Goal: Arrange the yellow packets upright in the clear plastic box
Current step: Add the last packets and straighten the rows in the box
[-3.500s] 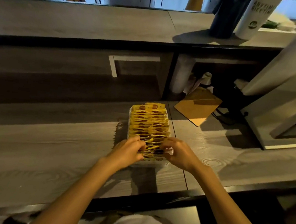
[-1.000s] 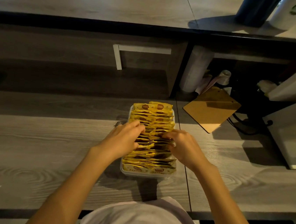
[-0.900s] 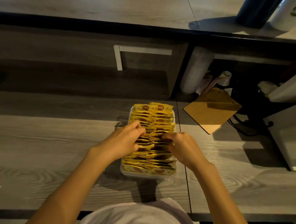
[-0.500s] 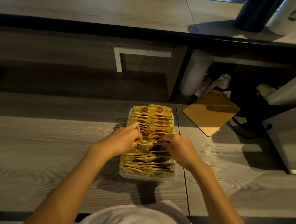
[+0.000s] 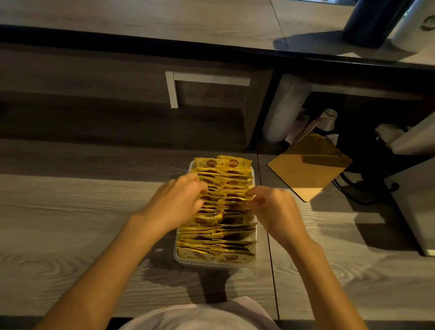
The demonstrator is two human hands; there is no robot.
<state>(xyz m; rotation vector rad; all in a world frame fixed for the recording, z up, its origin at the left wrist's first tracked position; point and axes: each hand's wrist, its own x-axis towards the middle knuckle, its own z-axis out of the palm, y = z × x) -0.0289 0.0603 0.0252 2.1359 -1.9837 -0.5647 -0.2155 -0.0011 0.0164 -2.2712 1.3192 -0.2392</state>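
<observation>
Between the two hands, the yellow packets [image 5: 216,238] stand packed in the clear plastic box [image 5: 208,264], with the left hand [image 5: 177,203] and right hand [image 5: 273,211] curled, pinching packet ends mid-row, so an uneven tug could tip neighbouring packets askew.

Rows of yellow packets [image 5: 216,241], printed with round brown logos, fill a clear plastic box [image 5: 211,263] on a grey wood-grain counter [image 5: 70,230]. Nearby are a tan board [image 5: 309,166] and a white cup [image 5: 424,22] with a green emblem.
</observation>
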